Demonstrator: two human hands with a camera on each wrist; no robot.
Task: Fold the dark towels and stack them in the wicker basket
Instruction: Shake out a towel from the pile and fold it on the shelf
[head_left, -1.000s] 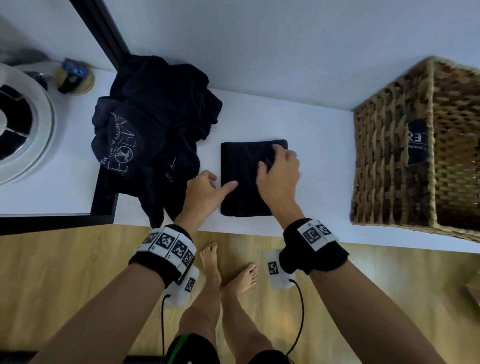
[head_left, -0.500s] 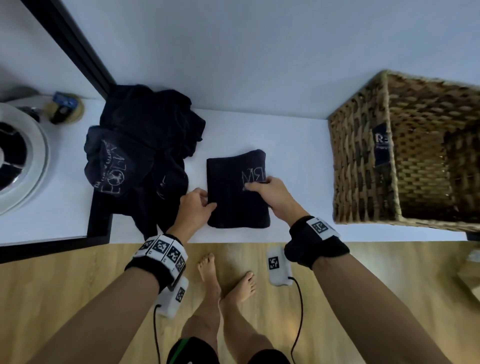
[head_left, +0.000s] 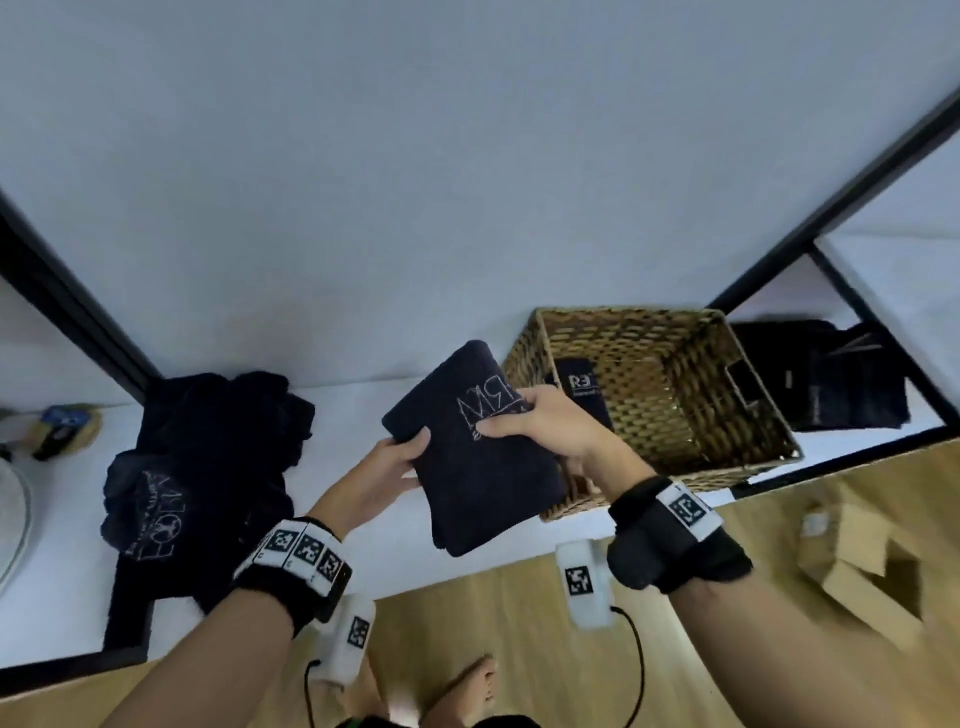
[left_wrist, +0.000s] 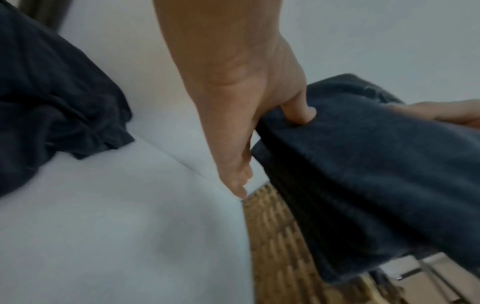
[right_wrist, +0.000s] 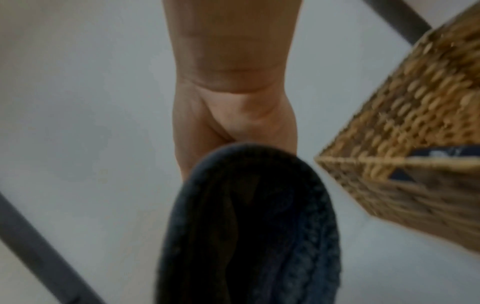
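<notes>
Head view, towels: one folded dark towel (head_left: 475, 452) held clear of the white surface (head_left: 67, 525) between both hands; one heap of unfolded dark towels (head_left: 208, 467) left of the left hand, its number not countable; one folded dark towel in the basket (head_left: 579, 389), just beyond the right hand.
Head view, hands: left hand (head_left: 387, 467) grips the held towel's left edge, thumb on top; right hand (head_left: 540, 421) grips its right side, fingers curled over the stitched lettering.
Head view, basket: one wicker basket (head_left: 727, 415) to the right of the hands, its near left corner hidden behind the held towel.
Head view, other things: one more dark folded pile (head_left: 831, 379) beyond the basket, far right of the hands; one roll of tape (head_left: 62, 431) far left; two cardboard boxes (head_left: 857, 571) on the floor below the right wrist.
Head view, room: pale wall (head_left: 467, 156) ahead, black frame bars (head_left: 831, 208) on either side, wooden floor (head_left: 493, 597) beneath, two bare feet at the bottom edge.
Left wrist view: left hand (left_wrist: 249, 115) with thumb pressed into the folded dark towel (left_wrist: 376, 174), fingers under it; wicker basket (left_wrist: 280, 246) below; heap of unfolded dark towels (left_wrist: 52, 102) to the left.
Right wrist view: blurred; right hand (right_wrist: 233, 123) behind the folded dark towel (right_wrist: 246, 226), fingers hidden; wicker basket (right_wrist: 415, 144) just right.
</notes>
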